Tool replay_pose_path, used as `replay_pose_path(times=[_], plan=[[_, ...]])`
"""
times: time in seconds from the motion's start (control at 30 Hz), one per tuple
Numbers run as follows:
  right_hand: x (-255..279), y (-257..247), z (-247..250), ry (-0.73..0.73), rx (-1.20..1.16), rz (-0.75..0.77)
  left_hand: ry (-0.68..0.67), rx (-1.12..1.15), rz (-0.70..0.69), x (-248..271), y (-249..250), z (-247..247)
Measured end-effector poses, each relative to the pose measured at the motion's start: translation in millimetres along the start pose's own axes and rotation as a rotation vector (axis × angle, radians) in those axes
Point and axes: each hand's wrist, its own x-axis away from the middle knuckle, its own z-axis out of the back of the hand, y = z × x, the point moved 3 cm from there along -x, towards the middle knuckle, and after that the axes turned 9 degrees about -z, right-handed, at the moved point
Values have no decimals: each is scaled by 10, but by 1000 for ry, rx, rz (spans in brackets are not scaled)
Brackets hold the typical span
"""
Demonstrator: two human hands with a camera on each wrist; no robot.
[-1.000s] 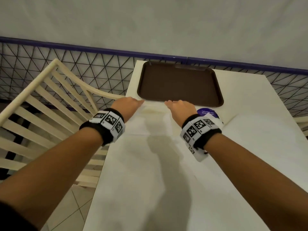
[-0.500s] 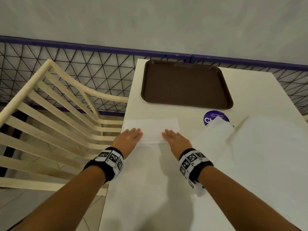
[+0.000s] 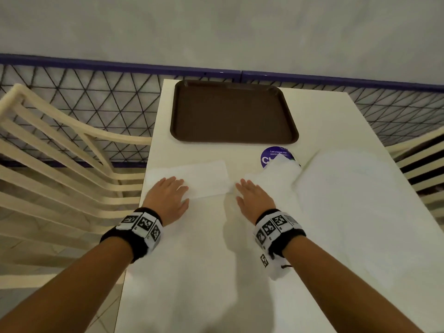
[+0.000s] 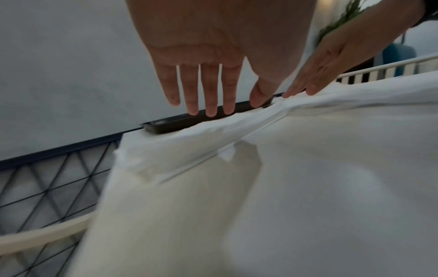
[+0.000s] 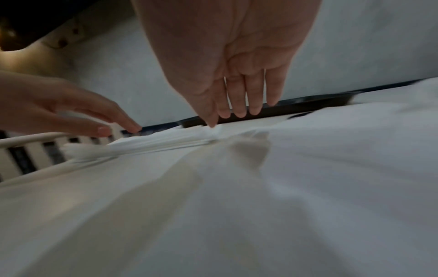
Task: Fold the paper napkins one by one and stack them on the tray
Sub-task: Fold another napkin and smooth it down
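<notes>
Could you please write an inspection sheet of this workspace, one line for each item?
Surface: white table, much of it bare.
Job's things: brown tray, nothing on it; folded napkin flat near the table's left edge; loose napkins piled at right.
Clutter: purple round sticker, partly covered by napkins.
Grips: left hand flat, fingers on the folded napkin; right hand flat at its right end.
Cables: nothing seen.
Surroundings: cream slatted chair at left, black mesh fence, grey wall.

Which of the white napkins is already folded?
The narrow folded napkin under both hands, a flat strip just before the tray. The napkins at right lie spread and rumpled.
</notes>
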Motion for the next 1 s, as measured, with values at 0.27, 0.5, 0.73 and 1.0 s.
replay_pose_path(times=[0.27,0.5,0.73,1.0], plan=[[511,1424,-24,43,-165,-465,149,-23,-315,-477,934,246],[462,1601,-90,-9,-203,-528,179,70,-332,-643,1460,364],[416,1723,48,76,-15,-434,64,20,-223,-735,1695,369],[722,1176,672,411,-148,41,218,159,-268,-914,1699,663]])
